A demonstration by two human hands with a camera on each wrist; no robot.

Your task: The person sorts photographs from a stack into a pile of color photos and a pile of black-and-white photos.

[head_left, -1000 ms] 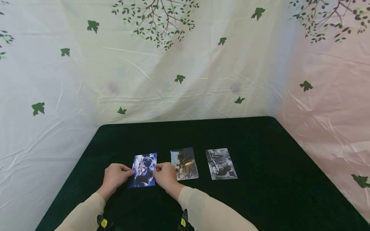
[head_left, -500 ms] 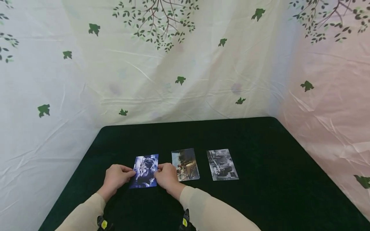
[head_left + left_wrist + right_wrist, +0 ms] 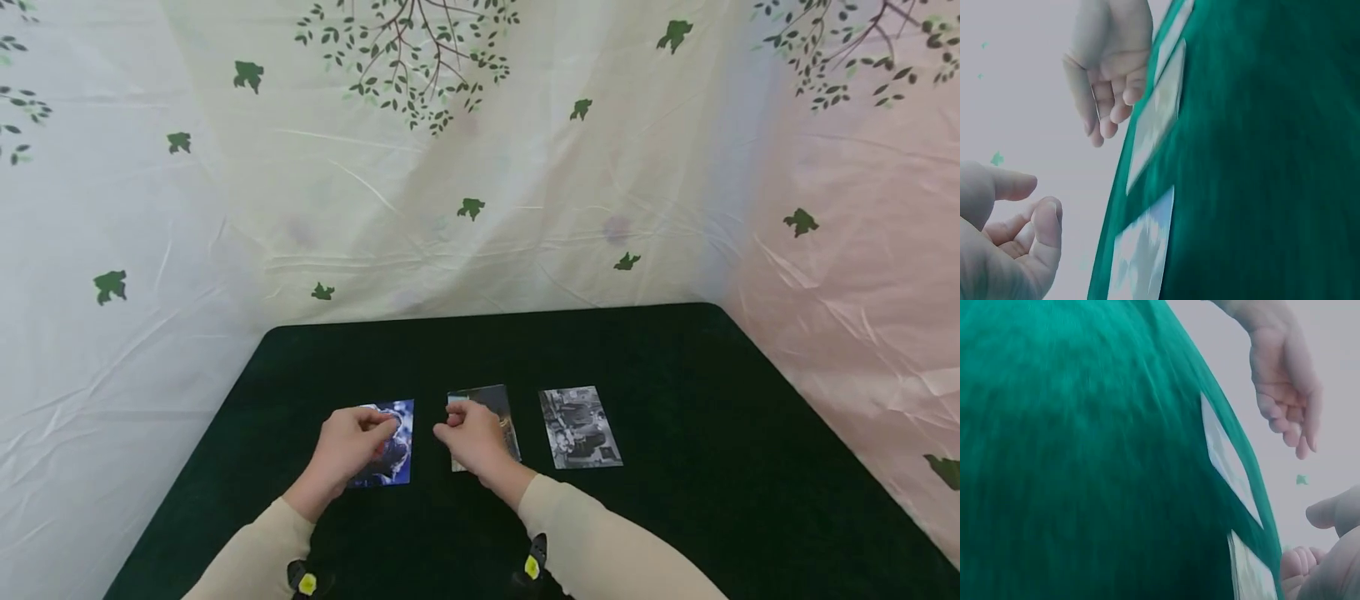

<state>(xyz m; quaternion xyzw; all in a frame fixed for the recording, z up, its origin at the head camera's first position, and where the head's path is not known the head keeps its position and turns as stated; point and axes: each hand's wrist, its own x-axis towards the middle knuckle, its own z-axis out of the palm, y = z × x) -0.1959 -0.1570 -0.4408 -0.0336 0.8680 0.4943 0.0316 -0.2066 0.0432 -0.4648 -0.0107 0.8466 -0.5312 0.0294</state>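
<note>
The left grip point(image 3: 351, 446), empty with fingers loosely curled, hangs above the blue photo point(image 3: 401, 442); the right grip point(image 3: 480, 440), also empty, hangs over the brown photo point(image 3: 491, 402). The blue photo lies nearest the worktop's point(image 3: 675, 375) left edge, long axis towards the far edge. Lettering, if any, is too small to read.
</note>
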